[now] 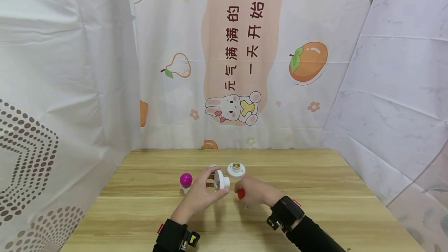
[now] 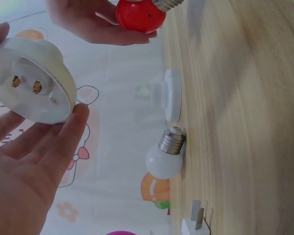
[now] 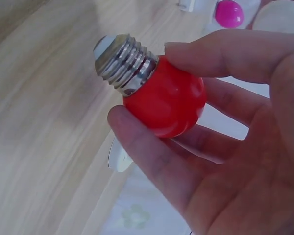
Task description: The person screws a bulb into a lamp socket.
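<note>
My left hand holds a white lamp holder on edge above the table, pinched between thumb and fingers at its rim. Its hollow underside with two brass terminals shows in the left wrist view. To the right, my right hand grips a red light bulb by its coloured globe, and the silver screw base sticks out free, apart from the lamp holder. Just beyond both hands, a second white lamp holder lies flat on the table, its brass-lined socket facing up.
A magenta bulb stands in a white base left of my left hand. The left wrist view shows a white bulb lying on the wooden table and a white plug with metal prongs. Printed curtains hang behind.
</note>
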Tool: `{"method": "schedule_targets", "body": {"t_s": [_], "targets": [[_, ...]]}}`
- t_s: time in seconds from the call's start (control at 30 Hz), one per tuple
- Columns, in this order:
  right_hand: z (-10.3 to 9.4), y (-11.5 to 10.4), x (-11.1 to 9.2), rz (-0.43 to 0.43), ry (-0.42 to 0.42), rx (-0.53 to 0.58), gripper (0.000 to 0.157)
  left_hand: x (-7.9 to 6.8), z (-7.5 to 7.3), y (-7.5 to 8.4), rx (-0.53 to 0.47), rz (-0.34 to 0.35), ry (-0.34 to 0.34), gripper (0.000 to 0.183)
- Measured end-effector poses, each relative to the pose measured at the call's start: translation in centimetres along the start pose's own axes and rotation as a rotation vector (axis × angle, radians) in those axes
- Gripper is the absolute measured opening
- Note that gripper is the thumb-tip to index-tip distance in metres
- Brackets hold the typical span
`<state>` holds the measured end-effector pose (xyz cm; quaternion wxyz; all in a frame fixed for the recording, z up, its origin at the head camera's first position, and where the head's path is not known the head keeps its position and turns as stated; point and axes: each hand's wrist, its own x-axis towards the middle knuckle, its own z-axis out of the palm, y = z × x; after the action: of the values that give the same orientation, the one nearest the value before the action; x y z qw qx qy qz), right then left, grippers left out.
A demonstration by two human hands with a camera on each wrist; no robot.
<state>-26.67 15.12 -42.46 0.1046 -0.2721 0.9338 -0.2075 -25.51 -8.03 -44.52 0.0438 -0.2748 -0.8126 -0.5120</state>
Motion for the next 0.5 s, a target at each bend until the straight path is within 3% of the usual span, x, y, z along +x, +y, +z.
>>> {"method": "schedule_targets", "body": {"t_s": [0.5], "targets": [[-0.5,-0.1,-1.8,-0.07,0.072,0.097,0.035,0.1,0.0,0.1,-0.096,-0.018,0.003,0.066]]}}
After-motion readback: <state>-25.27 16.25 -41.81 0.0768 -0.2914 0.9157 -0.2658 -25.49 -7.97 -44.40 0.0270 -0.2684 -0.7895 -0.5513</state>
